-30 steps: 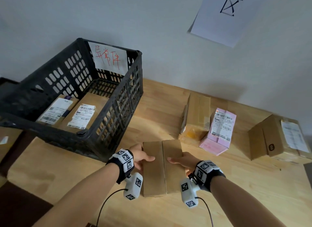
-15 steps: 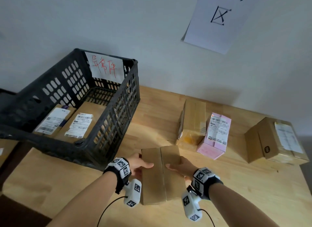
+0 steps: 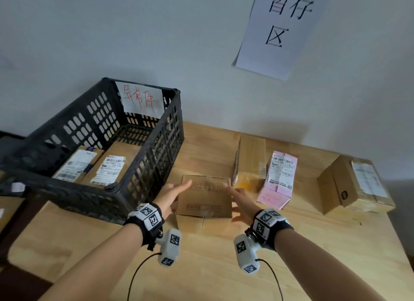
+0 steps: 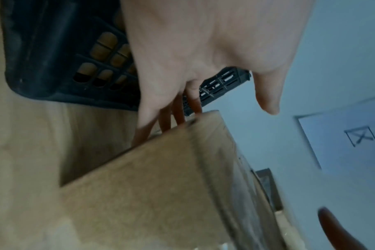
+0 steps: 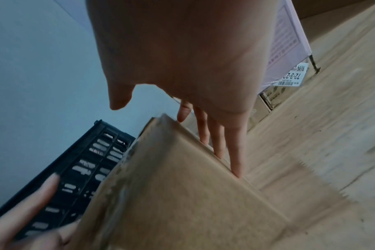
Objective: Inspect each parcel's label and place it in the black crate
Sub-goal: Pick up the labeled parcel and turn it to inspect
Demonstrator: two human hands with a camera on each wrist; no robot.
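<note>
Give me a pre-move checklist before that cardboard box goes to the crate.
1. Two-sided hold: ok. The left hand and right hand press straight fingers against opposite sides of the cardboard box.
2. Box tipped up for inspection: ok, a printed face now faces the camera.
3. Shipping label found: not ok, none shows on the visible faces; other faces cannot be told.
4. Room in the black crate: ok, two labelled parcels lie at its near end, the far floor shows bare.
5. Path to the crate: ok, only bare table lies between.
6. Neighbours: cannot tell whether the right fingers clear the taped box.
</note>
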